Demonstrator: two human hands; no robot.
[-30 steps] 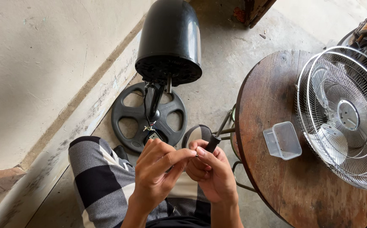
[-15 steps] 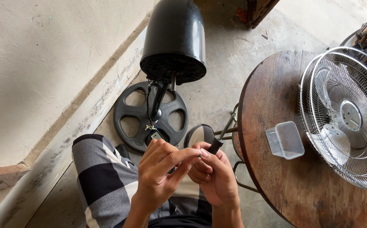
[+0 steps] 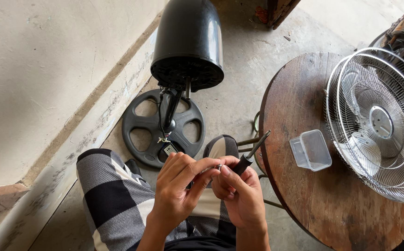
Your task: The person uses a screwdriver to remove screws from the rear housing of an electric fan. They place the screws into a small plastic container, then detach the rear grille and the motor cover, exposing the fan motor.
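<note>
— Screwdriver (image 3: 253, 151) and that tiny metal bit (image 3: 219, 166) — where are they sitting?

— Lower centre of the frame, above my lap. Going from the left: a pale wall (image 3: 39, 69) fills the upper left, with a concrete floor (image 3: 239, 93) beside it. Then comes the black fan motor housing (image 3: 189, 42) at top centre, standing on its round black base (image 3: 141, 123) with loose wires (image 3: 165, 137) hanging from it. Below those are my knees in black-and-white checked shorts (image 3: 104, 195).

— And your hands?

— My left hand (image 3: 176, 195) has thumb and forefinger closed toward the small metal piece, fingertips meeting those of my right hand (image 3: 239, 197). Whether it's a screw I can't tell; it's too small. The right hand is curled shut around the black handle of the screwdriver, whose shaft pokes up and right toward the table edge.

— What's on the right side?

— A round wooden table (image 3: 295, 93) — worn and dark. A small clear plastic container (image 3: 311, 149) sits on it near the middle, and just beside that, at the right edge of the frame, lies a wire fan grille (image 3: 378, 121) with the blade showing through. Something dark sits in the top right corner; I can't make it out.
</note>
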